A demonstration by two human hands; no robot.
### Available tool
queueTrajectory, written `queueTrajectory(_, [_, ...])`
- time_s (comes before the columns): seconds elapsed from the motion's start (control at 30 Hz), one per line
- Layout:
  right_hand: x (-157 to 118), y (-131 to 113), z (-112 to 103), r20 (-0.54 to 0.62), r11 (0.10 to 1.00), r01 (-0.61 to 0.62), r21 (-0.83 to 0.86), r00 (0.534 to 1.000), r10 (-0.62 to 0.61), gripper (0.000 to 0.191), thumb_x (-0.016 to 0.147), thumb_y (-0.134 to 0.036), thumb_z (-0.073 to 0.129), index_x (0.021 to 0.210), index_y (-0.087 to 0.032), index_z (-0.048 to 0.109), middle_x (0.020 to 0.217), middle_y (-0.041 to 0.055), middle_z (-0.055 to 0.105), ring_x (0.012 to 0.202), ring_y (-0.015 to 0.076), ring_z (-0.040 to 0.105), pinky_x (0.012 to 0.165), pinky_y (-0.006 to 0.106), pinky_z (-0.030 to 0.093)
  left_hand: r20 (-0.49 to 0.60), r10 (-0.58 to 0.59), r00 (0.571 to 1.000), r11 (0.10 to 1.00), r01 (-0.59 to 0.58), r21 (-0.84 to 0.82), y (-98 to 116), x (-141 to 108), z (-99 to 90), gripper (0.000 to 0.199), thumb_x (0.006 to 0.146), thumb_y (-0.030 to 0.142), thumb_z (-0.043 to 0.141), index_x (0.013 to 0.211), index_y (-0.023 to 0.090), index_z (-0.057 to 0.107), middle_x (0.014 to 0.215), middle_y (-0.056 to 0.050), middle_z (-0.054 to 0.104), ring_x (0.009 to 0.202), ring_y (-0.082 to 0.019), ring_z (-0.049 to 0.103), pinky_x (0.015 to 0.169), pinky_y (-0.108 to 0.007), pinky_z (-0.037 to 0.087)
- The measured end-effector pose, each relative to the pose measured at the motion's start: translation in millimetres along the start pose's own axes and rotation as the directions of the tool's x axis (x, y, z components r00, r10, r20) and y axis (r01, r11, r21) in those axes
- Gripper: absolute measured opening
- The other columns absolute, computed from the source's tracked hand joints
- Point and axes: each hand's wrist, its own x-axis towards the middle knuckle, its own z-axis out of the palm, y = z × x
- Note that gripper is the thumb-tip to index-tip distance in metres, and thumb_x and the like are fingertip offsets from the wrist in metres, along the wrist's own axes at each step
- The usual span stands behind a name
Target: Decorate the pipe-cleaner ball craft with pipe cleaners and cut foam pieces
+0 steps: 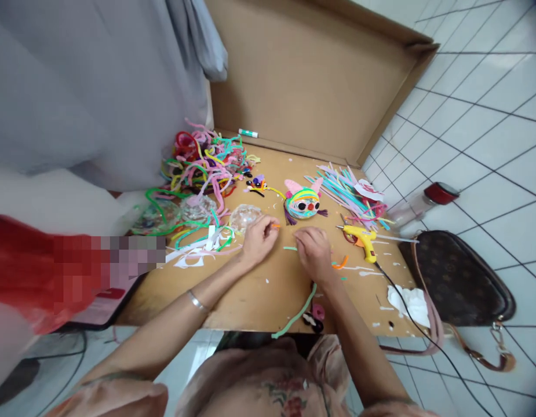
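Note:
My left hand (261,238) is closed in a pinch on a small orange piece (275,226), just in front of a clear plastic ball (245,218). To its right, my right hand (312,248) has its fingers bent together; whatever they may hold is too small to make out. A short green strip (290,248) lies beside its fingers. Behind both hands sits a colourful wrapped ball (303,204) with pink ears, black eyes and a red nose. A longer green pipe cleaner (296,315) lies near the table's front edge, partly under my right forearm.
Tangled pipe cleaners (207,165) fill the back left. Straight ones (343,188) lie back right, near a yellow glue gun (358,238) with a black cord. A brown bag (463,281) and a bottle (424,202) stand right. A cardboard panel (302,81) rises behind.

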Motion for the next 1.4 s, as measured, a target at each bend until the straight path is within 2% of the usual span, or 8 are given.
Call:
queueTrajectory(0.07, [-18.7, 0.3, -3.0, -0.023, 0.997, -0.077, -0.008, 0.997, 0.077, 0.022, 0.092, -0.01, 0.046, 0.096, -0.02, 0.065, 0.091, 0.0074, 0.07, 0.086, 0.0193, 0.063, 0.081, 0.035, 0.044, 0.082, 0.087, 0.993, 0.982, -0.099, 0.162, -4.0, -12.6, -8.8, 0.018, 0.083, 0.015, 0.048, 0.084, 0.017, 0.065, 0.076, -0.002, 0.062, 0.07, -0.014, 0.056, 0.069, -0.026, 0.045])
queueTrajectory(0.17, [-42.6, 9.1, 0.1, -0.083, 0.975, -0.222, 0.025, 0.971, 0.224, 0.021, 0.09, -0.011, 0.046, 0.091, -0.019, 0.066, 0.086, 0.0069, 0.07, 0.083, 0.0198, 0.064, 0.076, 0.034, 0.045, 0.245, 0.083, 0.966, 0.919, -0.17, 0.357, -9.4, -20.6, -15.6, 0.024, 0.084, 0.014, 0.048, 0.09, 0.018, 0.07, 0.087, -0.007, 0.067, 0.084, -0.019, 0.062, 0.077, -0.031, 0.049])
queueTrajectory(0.27, [-57.0, 20.2, 6.7, -0.075, 0.916, -0.391, 0.095, 0.914, 0.398, 0.019, 0.088, -0.016, 0.048, 0.087, -0.02, 0.067, 0.083, 0.0071, 0.07, 0.08, 0.0212, 0.064, 0.076, 0.036, 0.047, 0.364, 0.027, 0.931, 0.889, -0.188, 0.417, -13.4, -17.4, -16.7, 0.03, 0.082, 0.009, 0.047, 0.094, 0.019, 0.073, 0.097, -0.008, 0.069, 0.088, -0.02, 0.063, 0.081, -0.032, 0.05])
queueTrajectory(0.37, [-61.3, 26.1, 9.2, -0.087, 0.88, -0.459, 0.123, 0.878, 0.47, 0.02, 0.085, -0.019, 0.048, 0.084, -0.02, 0.067, 0.082, 0.0074, 0.069, 0.079, 0.0216, 0.063, 0.074, 0.036, 0.05, 0.359, 0.039, 0.933, 0.884, -0.2, 0.422, -16.1, -11.5, -18.6, 0.032, 0.082, 0.007, 0.045, 0.092, 0.018, 0.074, 0.093, -0.008, 0.068, 0.086, -0.019, 0.063, 0.078, -0.031, 0.051])
queueTrajectory(0.5, [-60.0, 25.1, 8.0, -0.095, 0.887, -0.45, 0.108, 0.883, 0.46, 0.02, 0.084, -0.019, 0.048, 0.082, -0.02, 0.068, 0.08, 0.0068, 0.069, 0.074, 0.0208, 0.063, 0.071, 0.035, 0.05, 0.261, 0.117, 0.958, 0.858, -0.23, 0.458, -16.7, -7.7, -23.6, 0.032, 0.085, 0.009, 0.044, 0.096, 0.018, 0.073, 0.094, -0.009, 0.068, 0.09, -0.02, 0.063, 0.077, -0.029, 0.05])
queueTrajectory(0.67, [-60.1, 23.3, 8.8, -0.077, 0.898, -0.432, 0.08, 0.896, 0.438, 0.021, 0.083, -0.018, 0.048, 0.081, -0.02, 0.068, 0.081, 0.0076, 0.07, 0.074, 0.0208, 0.063, 0.072, 0.034, 0.051, 0.44, 0.013, 0.898, 0.826, -0.257, 0.501, -12.6, -7.6, -26.3, 0.029, 0.079, 0.006, 0.048, 0.089, 0.019, 0.072, 0.092, -0.009, 0.071, 0.084, -0.02, 0.064, 0.074, -0.029, 0.048])
queueTrajectory(0.9, [-60.8, 21.8, 10.6, 0.019, 0.917, -0.399, 0.005, 0.917, 0.398, 0.021, 0.084, -0.016, 0.049, 0.082, -0.02, 0.069, 0.083, 0.008, 0.072, 0.081, 0.0219, 0.064, 0.08, 0.036, 0.048, 0.564, 0.07, 0.823, 0.875, -0.322, 0.362, -13.3, -8.0, -35.6, 0.019, 0.076, 0.013, 0.054, 0.074, 0.018, 0.072, 0.081, -0.007, 0.07, 0.078, -0.018, 0.064, 0.077, -0.028, 0.049])
queueTrajectory(1.4, [-59.0, 19.1, 10.9, 0.069, 0.962, -0.26, -0.087, 0.962, 0.266, 0.018, 0.089, -0.015, 0.052, 0.083, -0.019, 0.069, 0.082, 0.0073, 0.07, 0.081, 0.0223, 0.059, 0.076, 0.034, 0.041, 0.454, 0.094, 0.886, 0.895, -0.275, 0.352, -22.2, -8.2, -24.4, 0.027, 0.083, 0.008, 0.05, 0.093, 0.019, 0.072, 0.099, -0.01, 0.075, 0.096, -0.024, 0.069, 0.091, -0.036, 0.053])
